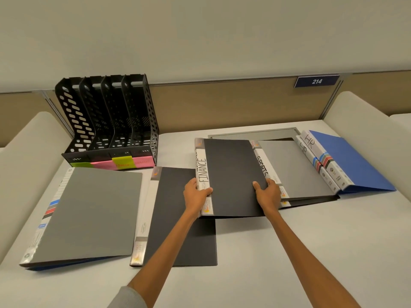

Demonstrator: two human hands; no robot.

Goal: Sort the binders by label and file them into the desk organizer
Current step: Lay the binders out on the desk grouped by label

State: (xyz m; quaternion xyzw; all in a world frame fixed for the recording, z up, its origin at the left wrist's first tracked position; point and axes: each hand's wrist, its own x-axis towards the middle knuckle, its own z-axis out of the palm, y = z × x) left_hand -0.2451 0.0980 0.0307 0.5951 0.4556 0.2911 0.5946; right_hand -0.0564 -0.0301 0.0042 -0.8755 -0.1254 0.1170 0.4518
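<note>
Black plastic desk organizer: head view, at ten o'clock on the desk. It has four upright slots, and nothing shows in any of them. Sticky notes in green, pink and yellow run along its front lip, their writing too blurred to read.

FINANCE binder: dark cover, white lettered spine, at mid-desk, twelve o'clock from the person. Its near left corner overlaps a dark binder and its right edge lies over the SPORTS binder. I cannot tell whether it is lifted or resting on them.

Left hand: grips the FINANCE binder's spine at its nine o'clock edge, thumb on top, fingers curled beneath.

Right hand: grips the three o'clock edge of the FINANCE binder, thumb flat on the cover, fingers wrapped under.

SPORTS binder: grey cover, touching the FINANCE one at its three o'clock side, with another dark cover peeking from underneath.

HR binders: two side by side at two o'clock, the outer one blue.

Grey binder: at eight o'clock, spine label unreadable, a blue edge showing below it.

Dark binder: at seven o'clock, its spine wording too small to read.

Done: nothing is filed. The two HR binders lying together suggest grouping has begun.

Left: every binder has yet to go into a slot, probably starting with FINANCE, which means a carry toward ten o'clock.
</note>
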